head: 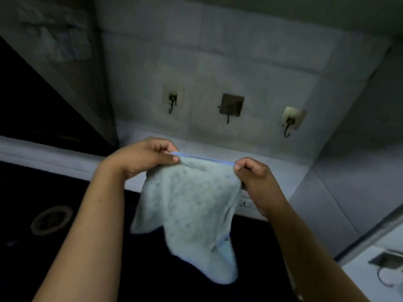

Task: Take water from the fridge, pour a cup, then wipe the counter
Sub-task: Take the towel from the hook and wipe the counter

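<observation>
A pale blue cloth [192, 205] with a darker blue hem hangs in the air in front of a tiled wall. My left hand [146, 158] pinches its upper left corner between thumb and fingers. My right hand [253, 173] pinches the upper right corner, so the top edge is stretched between both hands. The rest of the cloth droops down over the dark stove top [54, 186]. No water bottle, cup or fridge is in sight.
Three adhesive wall hooks sit on the tiles above the cloth: left hook [172, 101], middle hook [230, 107], right hook [291, 120]. A burner ring [51, 220] lies at lower left. A sink corner [386, 260] shows at lower right.
</observation>
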`<control>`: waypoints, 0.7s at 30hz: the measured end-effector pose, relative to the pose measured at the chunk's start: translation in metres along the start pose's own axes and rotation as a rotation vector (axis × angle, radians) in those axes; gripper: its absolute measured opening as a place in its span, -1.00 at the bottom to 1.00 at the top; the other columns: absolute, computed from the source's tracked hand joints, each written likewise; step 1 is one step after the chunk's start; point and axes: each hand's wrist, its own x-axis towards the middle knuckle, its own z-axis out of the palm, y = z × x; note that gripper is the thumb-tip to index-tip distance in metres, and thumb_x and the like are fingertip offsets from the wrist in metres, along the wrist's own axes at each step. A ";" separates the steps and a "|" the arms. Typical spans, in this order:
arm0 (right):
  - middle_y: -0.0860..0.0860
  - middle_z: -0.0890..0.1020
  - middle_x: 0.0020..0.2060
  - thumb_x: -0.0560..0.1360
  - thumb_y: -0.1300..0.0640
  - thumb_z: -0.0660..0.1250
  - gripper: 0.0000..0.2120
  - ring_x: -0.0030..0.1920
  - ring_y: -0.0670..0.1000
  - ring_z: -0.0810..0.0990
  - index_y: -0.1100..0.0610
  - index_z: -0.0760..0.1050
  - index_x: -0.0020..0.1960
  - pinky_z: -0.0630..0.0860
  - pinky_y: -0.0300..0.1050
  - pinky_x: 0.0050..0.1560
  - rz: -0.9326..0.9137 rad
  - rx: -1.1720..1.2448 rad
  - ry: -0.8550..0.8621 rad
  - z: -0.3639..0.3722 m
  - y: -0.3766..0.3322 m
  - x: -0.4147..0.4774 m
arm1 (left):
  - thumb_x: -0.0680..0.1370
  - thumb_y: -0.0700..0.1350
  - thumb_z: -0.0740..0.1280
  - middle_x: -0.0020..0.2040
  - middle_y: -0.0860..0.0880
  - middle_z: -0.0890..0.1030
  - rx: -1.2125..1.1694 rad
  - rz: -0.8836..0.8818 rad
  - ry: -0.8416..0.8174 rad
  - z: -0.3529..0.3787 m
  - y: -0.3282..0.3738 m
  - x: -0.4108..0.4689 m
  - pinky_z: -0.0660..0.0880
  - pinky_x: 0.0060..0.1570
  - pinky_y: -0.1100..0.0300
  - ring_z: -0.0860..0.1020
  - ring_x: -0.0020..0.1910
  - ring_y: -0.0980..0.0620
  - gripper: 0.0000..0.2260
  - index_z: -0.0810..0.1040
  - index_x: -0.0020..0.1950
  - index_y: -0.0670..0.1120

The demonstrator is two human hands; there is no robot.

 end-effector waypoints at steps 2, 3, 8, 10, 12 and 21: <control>0.08 0.44 -0.34 0.57 0.12 0.29 -0.79 -0.30 0.01 0.36 0.08 0.51 -0.25 0.30 -0.06 -0.25 0.047 -0.011 0.070 -0.011 0.001 0.020 | 0.49 -0.18 0.52 -0.25 -0.05 0.66 0.129 -0.044 0.073 0.010 0.002 0.021 0.49 -0.19 0.17 0.58 -0.29 0.05 -0.93 0.65 -0.13 -0.12; 0.07 0.43 -0.35 0.58 0.16 0.32 -0.79 -0.31 -0.01 0.37 0.15 0.52 -0.23 0.31 -0.13 -0.26 0.038 -0.048 0.072 -0.017 -0.001 0.028 | 0.49 -0.17 0.52 -0.24 -0.04 0.66 0.193 -0.057 0.089 0.012 0.004 0.032 0.50 -0.16 0.17 0.58 -0.28 0.05 -0.93 0.66 -0.11 -0.13; -0.11 0.55 -0.38 0.53 0.17 0.39 -0.81 -0.37 -0.22 0.47 0.15 0.54 -0.26 0.37 -0.35 -0.31 -0.072 -0.331 0.158 -0.049 -0.019 0.082 | 0.48 -0.11 0.51 -0.17 -0.02 0.63 0.400 0.063 0.225 0.008 0.041 0.094 0.44 -0.23 0.31 0.54 -0.18 0.07 -0.88 0.64 -0.08 -0.12; -0.13 0.55 -0.37 0.55 0.07 0.34 -0.75 -0.31 -0.15 0.52 0.05 0.49 -0.30 0.35 -0.34 -0.34 -0.061 -0.484 0.277 -0.060 -0.025 0.113 | 0.51 -0.13 0.45 -0.14 0.00 0.63 0.488 0.155 0.284 0.013 0.063 0.123 0.40 -0.28 0.36 0.56 -0.12 0.08 -0.96 0.62 -0.10 -0.02; -0.03 0.56 -0.36 0.57 0.05 0.31 -0.73 -0.27 -0.02 0.55 0.11 0.48 -0.29 0.36 -0.22 -0.35 -0.042 -0.537 0.354 -0.066 -0.026 0.140 | 0.53 -0.17 0.40 -0.21 0.02 0.59 0.489 0.219 0.356 0.018 0.076 0.153 0.35 -0.32 0.31 0.57 -0.15 0.05 -0.89 0.58 -0.18 -0.02; 0.09 0.65 0.07 0.58 0.05 0.24 -0.78 0.04 0.11 0.63 0.11 0.57 0.13 0.53 -0.10 -0.01 0.234 -0.900 0.244 -0.059 0.019 0.189 | 0.54 -0.06 0.37 -0.04 -0.10 0.66 0.718 0.144 0.334 0.050 0.034 0.218 0.50 -0.11 0.15 0.64 0.02 -0.13 -0.91 0.62 -0.12 -0.04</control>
